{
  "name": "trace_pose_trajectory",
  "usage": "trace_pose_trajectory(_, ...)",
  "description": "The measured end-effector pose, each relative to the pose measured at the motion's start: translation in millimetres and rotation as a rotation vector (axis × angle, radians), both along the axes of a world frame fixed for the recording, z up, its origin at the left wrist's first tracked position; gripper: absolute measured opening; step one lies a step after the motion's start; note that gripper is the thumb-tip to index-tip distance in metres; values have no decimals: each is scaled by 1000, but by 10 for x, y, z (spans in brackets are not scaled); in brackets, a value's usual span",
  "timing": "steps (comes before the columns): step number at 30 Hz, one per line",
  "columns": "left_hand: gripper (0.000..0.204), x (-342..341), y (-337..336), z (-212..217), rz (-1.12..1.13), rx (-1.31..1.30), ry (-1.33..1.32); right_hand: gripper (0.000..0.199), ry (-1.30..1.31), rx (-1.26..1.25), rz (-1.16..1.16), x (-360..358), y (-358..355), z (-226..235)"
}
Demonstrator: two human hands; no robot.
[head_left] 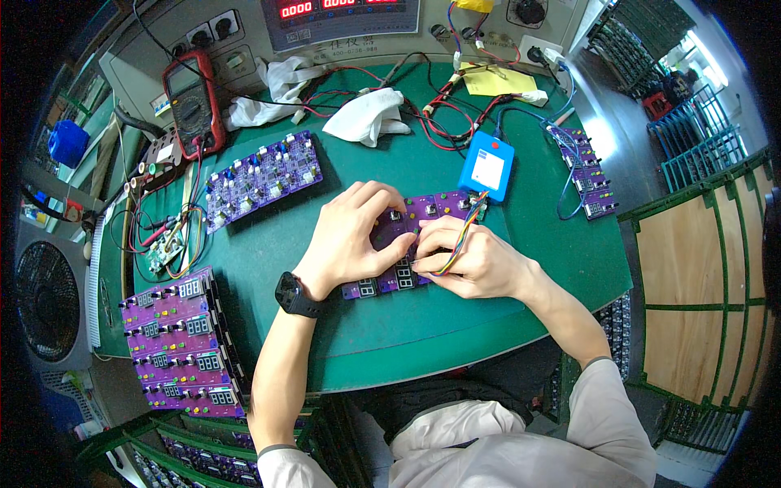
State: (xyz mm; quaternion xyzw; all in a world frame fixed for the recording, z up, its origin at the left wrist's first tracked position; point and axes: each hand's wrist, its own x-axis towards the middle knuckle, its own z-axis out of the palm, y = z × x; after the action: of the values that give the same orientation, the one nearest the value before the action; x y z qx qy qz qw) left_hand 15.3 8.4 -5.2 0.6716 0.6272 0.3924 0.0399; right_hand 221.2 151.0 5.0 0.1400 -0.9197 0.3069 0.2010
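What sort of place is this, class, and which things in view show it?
Probably an electronics workshop or factory: purple rectangular circuit boards with digit displays, a red-edged black handheld multimeter and a grey instrument panel with glowing red digits suggest it.

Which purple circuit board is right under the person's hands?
The middle purple board, with the left hand and right hand over it; the other boards lie away from both hands.
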Motion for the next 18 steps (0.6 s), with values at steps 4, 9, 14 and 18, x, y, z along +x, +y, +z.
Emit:
trace_pose_trajectory(4,33,4,21,-7,-3,7,7,22,-12,6,3,18,19,23)
trace_pose_trajectory(9,33,25,-3,13,7,-5,6,17,-9,23,-7,34,-2,-5)
trace_pose_trajectory(14,33,19,-7,10,18,-20,7,14,2,56,0,16,-12,44)
trace_pose_trajectory(18,34,19,7,31,6,-43,-3,13,-5,58,6,25,-5,67)
